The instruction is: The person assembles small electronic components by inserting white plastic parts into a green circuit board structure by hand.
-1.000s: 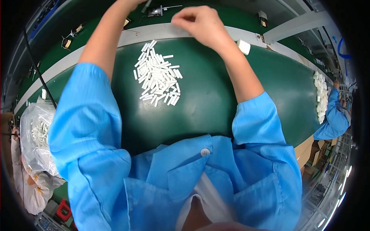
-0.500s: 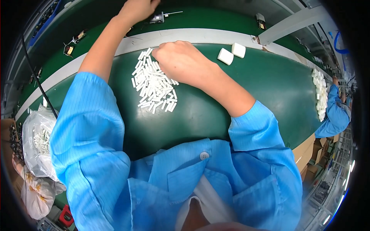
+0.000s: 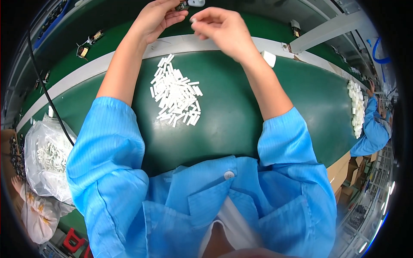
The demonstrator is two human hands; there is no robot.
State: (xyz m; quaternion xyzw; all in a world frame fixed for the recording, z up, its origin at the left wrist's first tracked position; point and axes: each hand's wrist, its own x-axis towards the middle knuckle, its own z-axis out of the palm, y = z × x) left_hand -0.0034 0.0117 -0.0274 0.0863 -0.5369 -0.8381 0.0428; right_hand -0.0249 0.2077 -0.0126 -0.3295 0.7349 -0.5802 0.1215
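Observation:
My left hand (image 3: 158, 19) is at the top edge of the view, its fingertips closed on a small dark electronic part (image 3: 182, 6). The frame's edge cuts off some of this grip. Right beside it, my right hand (image 3: 226, 31) pinches a small white tube (image 3: 193, 20) between thumb and fingers. Both hands are raised past the pale ledge (image 3: 172, 46), over the green strip behind it. Below them, a loose pile of short white tubes (image 3: 174, 94) lies on the green table (image 3: 228, 116).
A white block (image 3: 269, 58) shows behind my right forearm. More pale blocks (image 3: 356, 107) line the right end, near another person's blue sleeve (image 3: 374, 129). At left sit a clear bag of white tubes (image 3: 49, 155) and a black cable (image 3: 50, 103). Electronic parts (image 3: 82, 51) rest beyond the ledge.
My right hand has lifted from the pile and moved up and right with a white tube. My left hand has turned and now holds the electronic part. Parts behind the ledge have shifted right.

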